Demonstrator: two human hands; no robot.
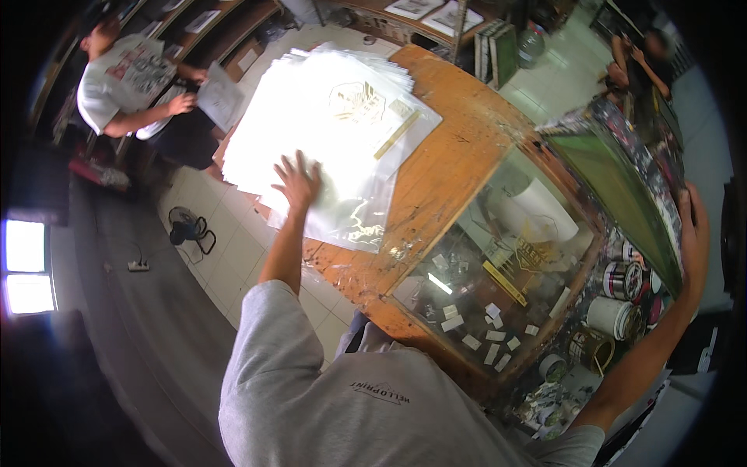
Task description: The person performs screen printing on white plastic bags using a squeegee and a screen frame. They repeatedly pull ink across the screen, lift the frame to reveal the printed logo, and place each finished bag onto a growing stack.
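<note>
My left hand lies with fingers spread on a tall, uneven stack of white plastic bags. The uppermost bag is see-through at its edges and bears a gold printed emblem. Off to the right, my right hand grips the outer edge of a raised screen printing frame. The frame stands tilted above the table, with green mesh and a paint-smeared rim. Below and left of it, a glass panel is set into the wooden table, with a gold emblem and a yellow strip visible there.
Paint cans crowd the table's right side, beside a jar with a stick. Small pale pieces lie scattered over the glass. A person holding a sheet stands at far left; another person sits at far right. A fan is on the floor.
</note>
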